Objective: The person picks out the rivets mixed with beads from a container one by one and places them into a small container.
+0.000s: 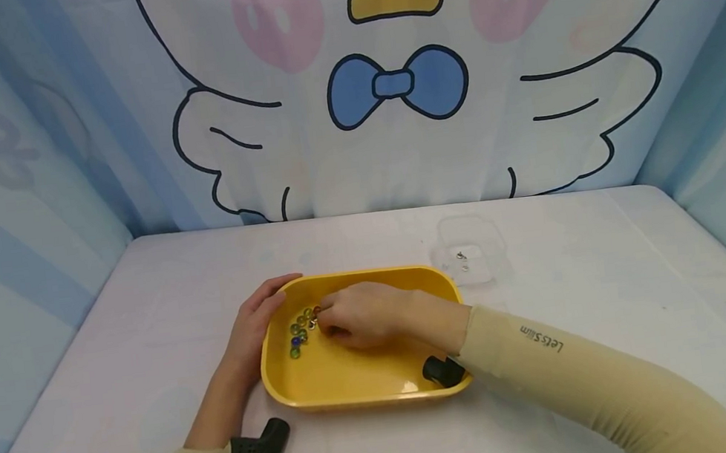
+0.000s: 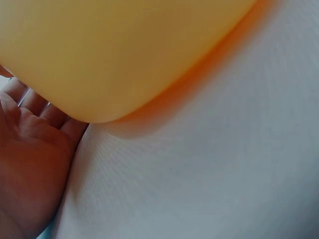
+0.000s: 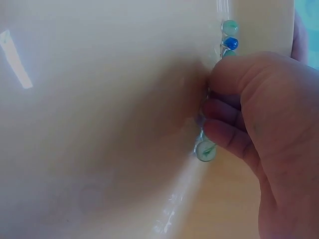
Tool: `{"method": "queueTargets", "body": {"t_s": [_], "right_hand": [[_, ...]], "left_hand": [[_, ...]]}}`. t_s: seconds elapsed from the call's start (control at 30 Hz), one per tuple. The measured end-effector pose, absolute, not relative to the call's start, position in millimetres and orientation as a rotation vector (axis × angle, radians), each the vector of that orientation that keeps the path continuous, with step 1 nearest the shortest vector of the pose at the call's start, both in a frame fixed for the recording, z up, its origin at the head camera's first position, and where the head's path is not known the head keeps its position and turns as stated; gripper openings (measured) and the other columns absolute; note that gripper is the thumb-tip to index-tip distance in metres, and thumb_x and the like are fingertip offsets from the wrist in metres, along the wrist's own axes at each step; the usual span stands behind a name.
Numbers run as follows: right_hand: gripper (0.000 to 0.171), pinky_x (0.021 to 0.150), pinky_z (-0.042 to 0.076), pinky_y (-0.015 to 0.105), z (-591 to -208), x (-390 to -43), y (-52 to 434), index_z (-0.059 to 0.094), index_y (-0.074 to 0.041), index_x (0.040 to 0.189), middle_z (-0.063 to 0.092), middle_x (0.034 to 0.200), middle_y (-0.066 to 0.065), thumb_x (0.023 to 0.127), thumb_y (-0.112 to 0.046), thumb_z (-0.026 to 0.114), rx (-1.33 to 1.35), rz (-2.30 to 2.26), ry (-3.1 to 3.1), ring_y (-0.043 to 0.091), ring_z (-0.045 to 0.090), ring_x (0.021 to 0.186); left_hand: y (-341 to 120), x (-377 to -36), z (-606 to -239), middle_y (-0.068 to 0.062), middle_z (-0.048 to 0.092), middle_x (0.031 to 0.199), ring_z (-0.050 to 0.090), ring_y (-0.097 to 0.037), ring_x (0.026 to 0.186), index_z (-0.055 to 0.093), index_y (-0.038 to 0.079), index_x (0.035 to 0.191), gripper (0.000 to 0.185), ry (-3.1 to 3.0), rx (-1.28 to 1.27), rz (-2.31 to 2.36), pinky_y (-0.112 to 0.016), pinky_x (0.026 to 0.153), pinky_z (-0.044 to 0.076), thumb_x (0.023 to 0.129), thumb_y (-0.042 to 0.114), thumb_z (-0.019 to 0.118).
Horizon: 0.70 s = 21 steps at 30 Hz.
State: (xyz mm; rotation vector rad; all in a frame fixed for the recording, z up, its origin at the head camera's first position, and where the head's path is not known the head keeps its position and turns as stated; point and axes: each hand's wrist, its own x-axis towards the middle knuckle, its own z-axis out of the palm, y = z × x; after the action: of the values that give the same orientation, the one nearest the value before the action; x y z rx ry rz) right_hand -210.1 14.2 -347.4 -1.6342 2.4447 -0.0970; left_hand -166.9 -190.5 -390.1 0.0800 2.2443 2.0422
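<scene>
Item: yellow tray (image 1: 354,388), rounded-rectangular with a raised rim, sitting on a white table (image 1: 612,288) near its front centre. Open tabletop lies on all sides of the tray; the widest free stretch runs toward 3 o'clock and 9 o'clock. A fabric backdrop closes the table at 12 o'clock and along both flanks.

Contents: glass marbles (image 1: 301,329), green, blue, clear and one reddish, gathered in a short line at the tray's 9 o'clock end, just inside the wall.

Left hand (image 1: 250,329): at the tray's 9 o'clock edge, outside the rim, fingers curved round the corner and gripping the wall; palm on the table.

Right hand (image 1: 360,316): inside the tray, fingers curled down onto the marble line at its 12 o'clock end; the wrist view shows fingertips (image 3: 219,112) closed together over the row, pinching among the marbles.

Also present: clear plastic box (image 1: 470,252), at 1 o'clock from the tray, just apart from its far corner.
</scene>
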Motion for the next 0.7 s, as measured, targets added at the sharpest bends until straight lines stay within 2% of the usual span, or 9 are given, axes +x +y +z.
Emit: {"method": "queueTargets", "body": {"t_s": [0.4, 0.7], "right_hand": [[0.016, 0.089, 0.05, 0.021, -344.0, -207.2, 13.3, 0.07, -0.013, 0.112, 0.066, 0.118, 0.003, 0.101, -0.021, 0.062, -1.609, -0.023, 2.453, 0.012, 0.058, 0.093], [0.016, 0.079, 0.047, 0.018, -339.9, -208.3, 17.5, 0.069, -0.012, 0.113, 0.06, 0.098, -0.002, 0.101, -0.02, 0.062, -1.61, -0.138, 2.484, 0.012, 0.053, 0.085]], "left_hand": [[-191.4, -166.7, -390.1, -0.007, 0.051, 0.146, 0.046, -0.021, 0.131, 0.05, 0.011, 0.146, 0.041, 2.251, 0.078, 2.037, -0.025, 0.109, 0.038, 0.109, 0.026, 0.038], [-191.3, -166.3, -389.9, -0.006, 0.051, 0.146, 0.046, -0.021, 0.132, 0.05, 0.01, 0.145, 0.042, 2.234, 0.074, 2.044, -0.026, 0.11, 0.037, 0.109, 0.027, 0.038]]}}
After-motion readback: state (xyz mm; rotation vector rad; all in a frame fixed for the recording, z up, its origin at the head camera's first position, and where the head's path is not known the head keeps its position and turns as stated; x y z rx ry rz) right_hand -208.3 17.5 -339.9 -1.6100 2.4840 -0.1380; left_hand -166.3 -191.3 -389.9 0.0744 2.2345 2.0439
